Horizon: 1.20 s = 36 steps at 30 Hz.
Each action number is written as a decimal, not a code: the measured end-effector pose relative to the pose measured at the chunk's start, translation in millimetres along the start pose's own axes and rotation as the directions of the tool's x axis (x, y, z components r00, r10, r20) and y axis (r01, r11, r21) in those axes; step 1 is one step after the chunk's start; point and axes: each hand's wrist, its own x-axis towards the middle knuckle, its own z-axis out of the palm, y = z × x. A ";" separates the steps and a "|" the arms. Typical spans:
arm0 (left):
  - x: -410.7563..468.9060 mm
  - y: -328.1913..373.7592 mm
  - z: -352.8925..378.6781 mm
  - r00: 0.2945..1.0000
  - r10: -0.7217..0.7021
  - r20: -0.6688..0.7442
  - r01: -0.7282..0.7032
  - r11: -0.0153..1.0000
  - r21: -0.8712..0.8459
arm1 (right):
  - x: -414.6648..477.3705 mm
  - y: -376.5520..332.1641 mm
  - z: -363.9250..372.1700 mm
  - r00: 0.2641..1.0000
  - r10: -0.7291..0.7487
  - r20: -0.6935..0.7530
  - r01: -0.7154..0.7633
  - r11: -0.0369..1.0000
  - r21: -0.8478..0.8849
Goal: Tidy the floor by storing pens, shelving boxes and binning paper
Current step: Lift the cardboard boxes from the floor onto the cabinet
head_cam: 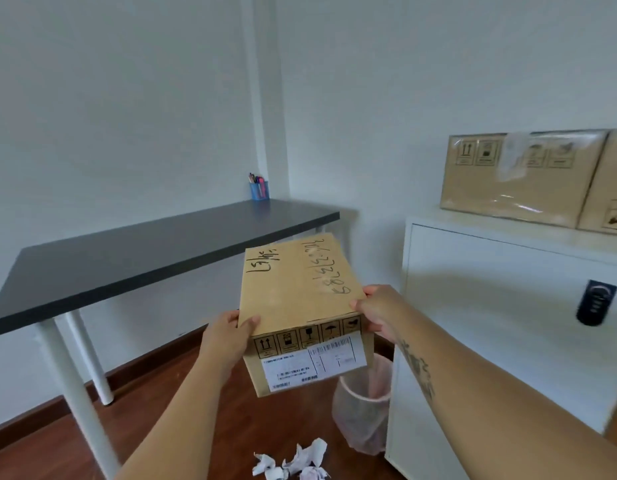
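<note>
White walls [127,98] meet in a corner behind everything. A white cabinet [490,306] stands at the right, its door closed. A dark grey tabletop [144,258] on white legs runs along the left wall into the corner. A reddish wooden floor [196,393] lies below.

On the cabinet sit two cardboard boxes side by side, touching. The left shelved box [518,178] is wrapped in shiny clear film, and the right shelved box [611,188] is cut off by the frame edge.

In the centre, held in the air above the floor between the tabletop and the cabinet, is a brown cardboard box [300,282]. It has handwriting on top and shipping labels on its near face. The left grip [227,336] holds its near left corner, thumb on top. The right grip [376,313] holds its near right corner, fingers curled over the edge.

Below the box, just beside the cabinet, stands a waste bin [362,410] with a pale pink liner. Crumpled white paper [296,460] lies on the floor near it.

A black lock [596,303] is on the cabinet door. A blue pen holder [259,190] with pens stands at the tabletop's far corner.
</note>
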 end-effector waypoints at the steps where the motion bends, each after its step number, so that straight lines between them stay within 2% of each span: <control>1: -12.4 17.6 -4.9 1.000 0.029 0.009 -0.029 1.000 -0.011 | -17.6 -12.2 -12.1 0.999 -0.024 -0.022 0.024 1.000 0.002; 10: -75.4 160.7 -39.4 0.958 0.286 -0.008 -0.283 0.945 -0.166 | -104.4 -117.3 -100.3 0.966 -0.218 -0.140 0.229 0.971 0.065; 18: -122.5 282.8 -3.7 0.875 0.483 0.030 -0.458 0.848 -0.267 | -181.6 -181.4 -217.6 0.864 -0.362 -0.351 0.384 0.923 -0.006; 24: -177.5 355.1 67.6 0.774 0.613 0.156 -0.528 0.763 -0.373 | -245.5 -165.4 -321.0 0.776 -0.346 -0.526 0.393 0.919 -0.026; 28: -227.5 392.9 126.7 0.675 0.686 0.273 -0.549 0.714 -0.435 | -299.8 -135.5 -387.4 0.695 -0.294 -0.657 0.360 0.932 -0.036; 36: -327.8 417.5 237.9 0.500 0.746 0.440 -0.520 0.665 -0.536 | -396.4 -70.1 -475.8 0.550 -0.174 -0.817 0.256 0.966 -0.034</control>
